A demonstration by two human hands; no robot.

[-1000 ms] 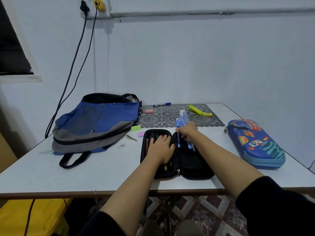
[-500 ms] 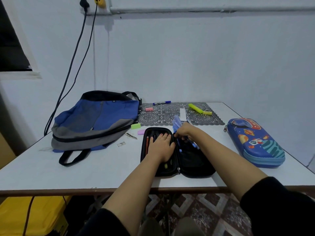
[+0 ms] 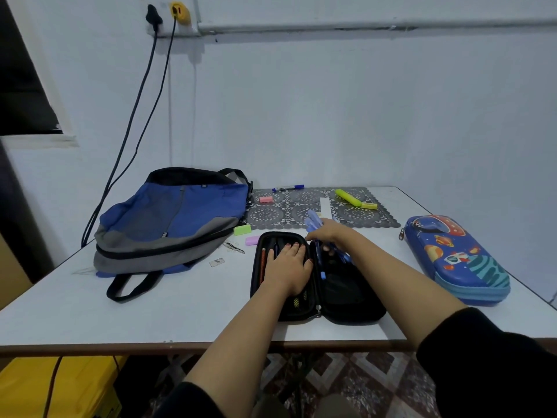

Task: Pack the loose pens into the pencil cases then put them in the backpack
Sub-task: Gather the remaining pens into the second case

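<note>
The left hand (image 3: 287, 267) lies flat, fingers straight, on the left half of the open black pencil case (image 3: 352, 300). It presses on the pens inside. The right hand (image 3: 327, 236) is curled round a bunch of blue pens (image 3: 313, 222). It holds them over the right half of the case, and their low ends dip into it.

The case lies near the front edge of the white worktop (image 3: 150, 312). To the right lies a blue space pencil case (image 3: 455, 257), zipped shut. To the left lies the blue and grey backpack (image 3: 171, 218).

Behind the hands is a grey lace mat (image 3: 361, 217). On it lie a blue marker (image 3: 287, 187), a yellow highlighter (image 3: 348, 197) and a pink eraser (image 3: 266, 200). A green eraser (image 3: 242, 229) sits just beside the backpack.
</note>
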